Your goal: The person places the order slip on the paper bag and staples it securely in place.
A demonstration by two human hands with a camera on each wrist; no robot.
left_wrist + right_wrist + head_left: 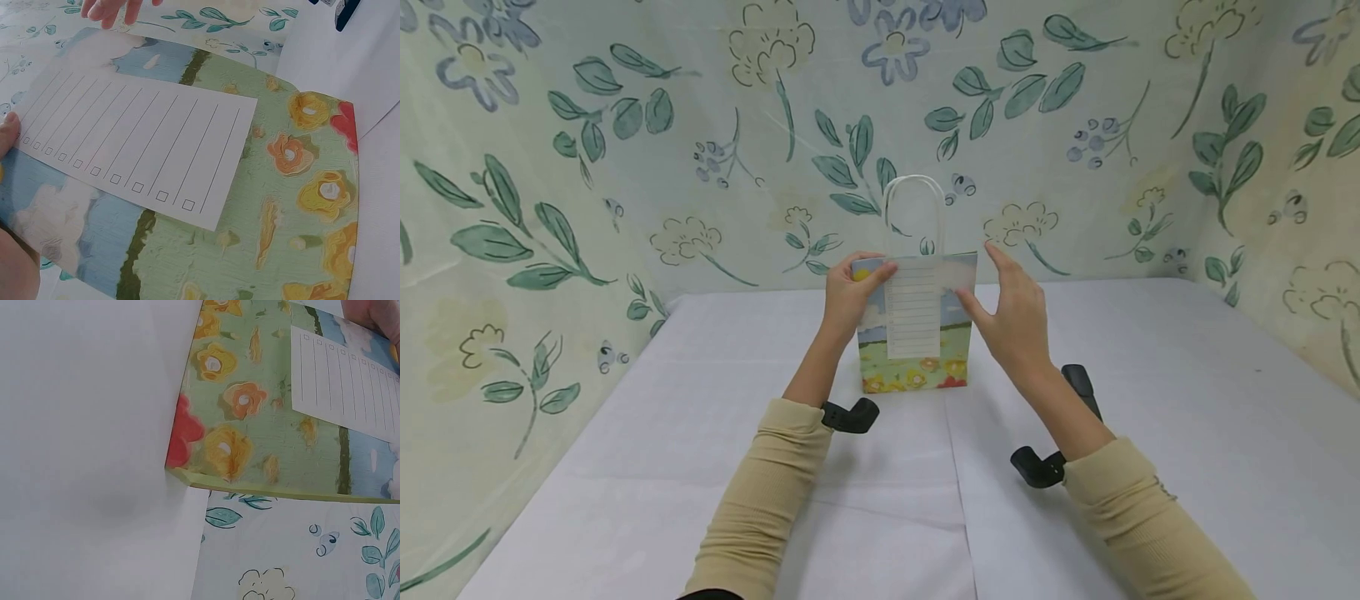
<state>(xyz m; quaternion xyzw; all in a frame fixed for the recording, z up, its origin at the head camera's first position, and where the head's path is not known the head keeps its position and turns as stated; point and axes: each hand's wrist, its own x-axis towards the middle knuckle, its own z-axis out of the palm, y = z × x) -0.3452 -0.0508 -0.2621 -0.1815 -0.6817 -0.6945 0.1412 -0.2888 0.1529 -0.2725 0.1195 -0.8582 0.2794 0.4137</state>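
Note:
A paper gift bag (953, 343) printed with flowers, grass and sky stands upright on the table, its white loop handles rising at the top. Over its front lies a white checklist sheet (913, 321) with ruled lines and small boxes. My left hand (848, 292) grips the bag's upper left edge, thumb pressing on the sheet's top corner and fingers behind. At the bag's right edge is my right hand (1017, 321), thumb and fingers spread apart. The left wrist view shows the checklist (137, 147) close up; in the right wrist view the bag's side (262, 490) shows as a narrow strip.
A white cloth (715, 375) with fold creases covers the table. Behind and at both sides hangs a floral curtain (700, 192), close behind the bag. Black camera mounts (852, 415) are strapped to both wrists.

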